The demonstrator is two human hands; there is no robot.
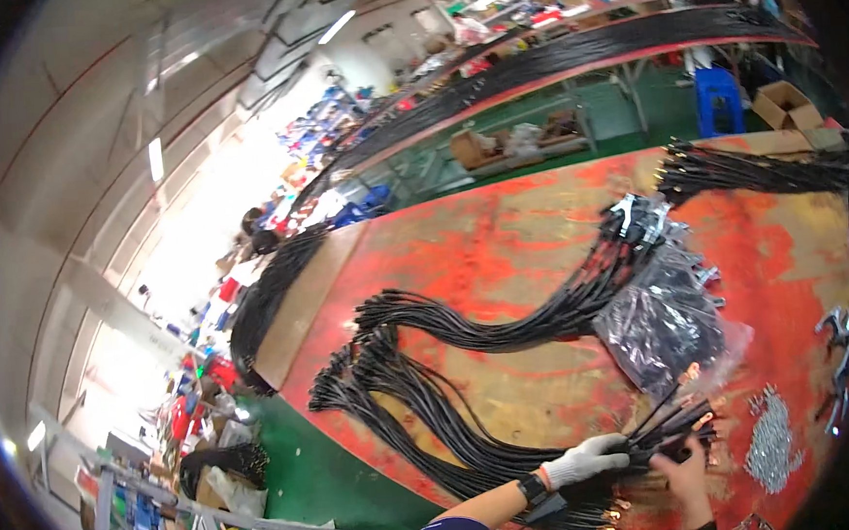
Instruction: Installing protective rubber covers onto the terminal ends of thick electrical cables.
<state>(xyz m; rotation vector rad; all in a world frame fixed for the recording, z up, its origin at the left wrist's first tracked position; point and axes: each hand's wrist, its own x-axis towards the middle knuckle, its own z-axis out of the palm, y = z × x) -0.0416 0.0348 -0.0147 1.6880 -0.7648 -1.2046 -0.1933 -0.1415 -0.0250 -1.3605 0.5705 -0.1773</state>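
At the near edge of the red-stained table my left hand (584, 461), in a white glove, is closed round black cables (654, 436) near their copper-coloured end terminals. My bare right hand (687, 472) is beside it, with thumb and fingers bent about the same cables close to the terminals. Some fingers are hidden, and the exact grip is small in the picture. A long bundle of black cables (433, 410) curves left from my hands across the table. Beyond my hands lies a clear plastic bag (661, 323) with dark contents. Small silvery metal parts (773, 443) lie in a heap to the right.
Another black cable bundle (506, 330) with silvery clamps (635, 215) lies across the table's middle. More cables (749, 167) lie at its far right, metal clamps (845, 336) at the right rim. Behind stand a cable-covered bench (567, 57), a blue stool (718, 101) and a cardboard box (786, 107).
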